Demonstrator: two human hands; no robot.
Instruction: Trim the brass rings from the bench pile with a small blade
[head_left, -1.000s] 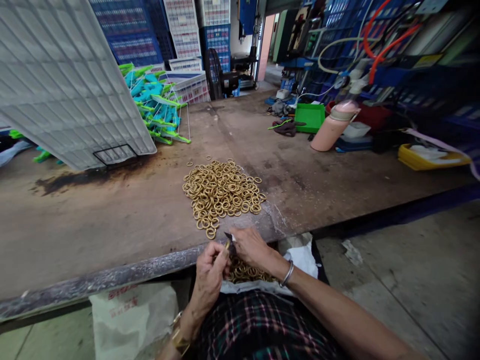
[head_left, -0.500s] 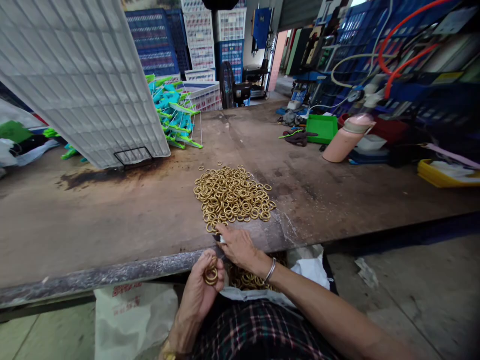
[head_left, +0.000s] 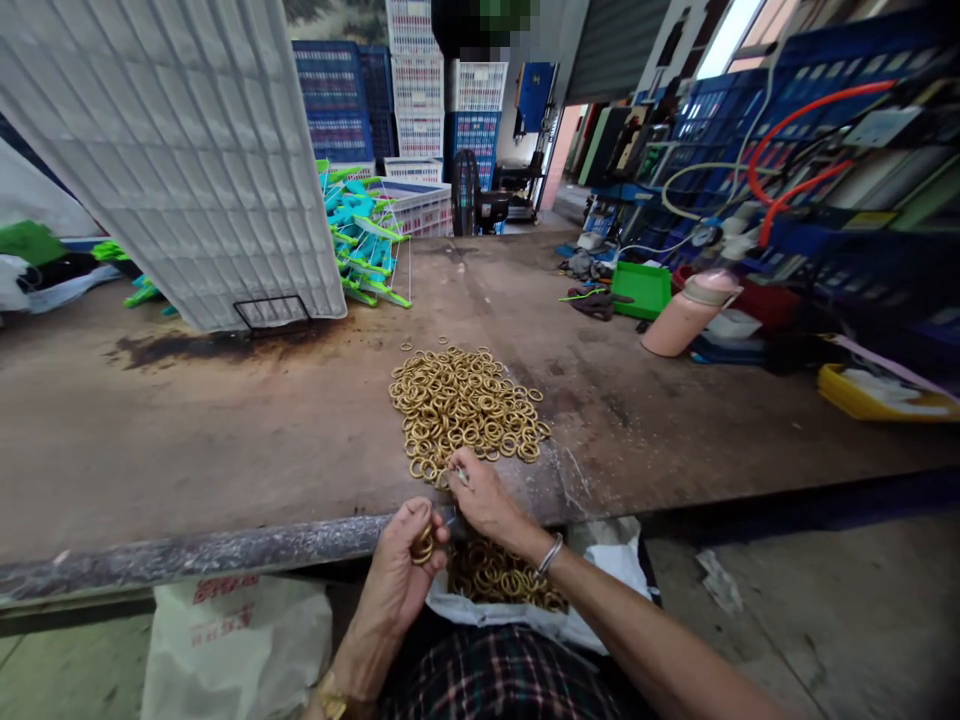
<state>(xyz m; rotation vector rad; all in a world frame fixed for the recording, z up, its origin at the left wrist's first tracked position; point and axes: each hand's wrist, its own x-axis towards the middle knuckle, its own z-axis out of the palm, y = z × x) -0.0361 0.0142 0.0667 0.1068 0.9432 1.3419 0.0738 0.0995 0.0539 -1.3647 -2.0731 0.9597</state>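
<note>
Gold-coloured metal rings lie in a loose pile (head_left: pixel 469 405) near the front of the table. Below the table edge, my left hand (head_left: pixel 405 565) is closed around a few of these rings (head_left: pixel 424 546), which show between thumb and fingers. Against the near side of the pile, my right hand (head_left: pixel 491 505) has its fingers pinched together. A small pale piece shows at those fingertips, too small to name. Under my right wrist, an open white sack (head_left: pixel 517 618) holds many more gold rings (head_left: pixel 502 578).
A tall white ribbed panel (head_left: pixel 217 180) leans on a black wire stand at the left, beside green and turquoise plastic parts (head_left: pixel 367 235). Toward the right are a pink bottle (head_left: pixel 686 318), a green tray (head_left: pixel 641 288) and a yellow tray (head_left: pixel 877 395). A printed bag (head_left: pixel 240 640) hangs below the table.
My right fingertips have shifted slightly right along the pile's near edge and curled in more. The left hand still holds rings, turned a little. The camera has tilted, showing more of the sack.
</note>
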